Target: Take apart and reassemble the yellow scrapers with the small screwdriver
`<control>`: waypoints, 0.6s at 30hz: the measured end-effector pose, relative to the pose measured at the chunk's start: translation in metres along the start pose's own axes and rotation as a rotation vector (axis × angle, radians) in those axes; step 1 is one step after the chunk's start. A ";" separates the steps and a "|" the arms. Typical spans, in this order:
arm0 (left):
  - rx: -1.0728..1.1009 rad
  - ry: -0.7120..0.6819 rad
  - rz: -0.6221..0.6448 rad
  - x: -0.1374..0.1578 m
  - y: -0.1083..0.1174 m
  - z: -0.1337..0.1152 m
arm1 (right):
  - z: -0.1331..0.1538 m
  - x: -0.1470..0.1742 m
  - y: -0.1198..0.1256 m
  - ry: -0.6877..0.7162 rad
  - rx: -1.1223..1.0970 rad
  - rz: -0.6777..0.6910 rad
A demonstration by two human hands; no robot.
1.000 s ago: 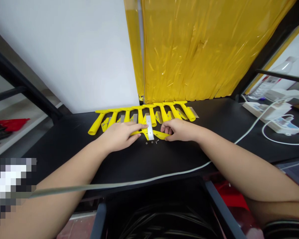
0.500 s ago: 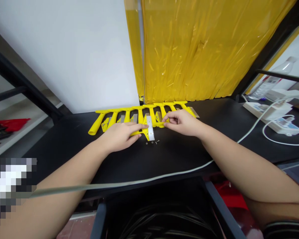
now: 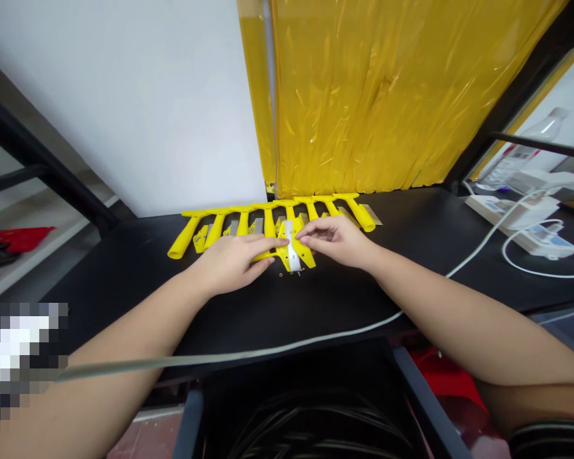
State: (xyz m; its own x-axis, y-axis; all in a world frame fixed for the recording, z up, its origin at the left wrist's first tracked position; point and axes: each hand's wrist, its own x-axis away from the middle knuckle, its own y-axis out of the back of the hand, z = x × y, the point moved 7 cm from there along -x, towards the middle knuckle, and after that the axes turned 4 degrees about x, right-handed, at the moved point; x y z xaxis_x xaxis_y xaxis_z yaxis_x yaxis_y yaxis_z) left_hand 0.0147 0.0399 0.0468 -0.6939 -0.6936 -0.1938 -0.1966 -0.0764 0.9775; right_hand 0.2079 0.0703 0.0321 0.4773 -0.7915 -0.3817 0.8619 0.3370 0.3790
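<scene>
My left hand (image 3: 234, 262) pinches a yellow plastic scraper handle (image 3: 264, 256), thumb below and index finger reaching over its head. A flat metal blade (image 3: 293, 257) lies across that head, under the index fingertip. With thumb and fingers closed, my right hand (image 3: 340, 241) grips a yellow plastic plate (image 3: 308, 256) tilted against the blade's right side. Whether the plate touches the blade I cannot tell. Small screws and nuts (image 3: 298, 273) lie on the black tabletop (image 3: 277, 309) just in front. Behind my hands stands a row of several yellow handles (image 3: 243, 224), some with metal blades.
A pale cable (image 3: 287, 346) runs across the front, over my left forearm. White power strips (image 3: 521, 220) and a plastic bottle (image 3: 526, 150) are at the right. White panel (image 3: 172, 115) and yellow plastic sheeting (image 3: 363, 102) rise behind the table.
My right hand has moved slightly left, bringing the yellow plate from lying flat to a tilted position beside the blade. My left hand stays nearly in place on the scraper handle.
</scene>
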 end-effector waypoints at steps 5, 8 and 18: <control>-0.038 -0.031 -0.028 0.000 0.002 -0.005 | -0.014 -0.001 -0.007 -0.143 -0.210 -0.020; -0.053 -0.041 -0.041 0.000 0.003 -0.008 | -0.019 -0.001 -0.007 -0.200 -0.285 -0.031; -0.069 -0.010 -0.043 -0.002 0.001 -0.010 | -0.023 -0.001 -0.007 -0.299 -0.350 -0.033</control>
State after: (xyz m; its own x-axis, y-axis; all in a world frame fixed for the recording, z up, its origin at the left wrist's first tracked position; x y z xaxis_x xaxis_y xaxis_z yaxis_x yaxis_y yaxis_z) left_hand 0.0227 0.0337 0.0490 -0.6930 -0.6812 -0.2360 -0.1781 -0.1554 0.9717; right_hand 0.2050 0.0806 0.0101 0.4227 -0.8997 -0.1089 0.9062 0.4205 0.0436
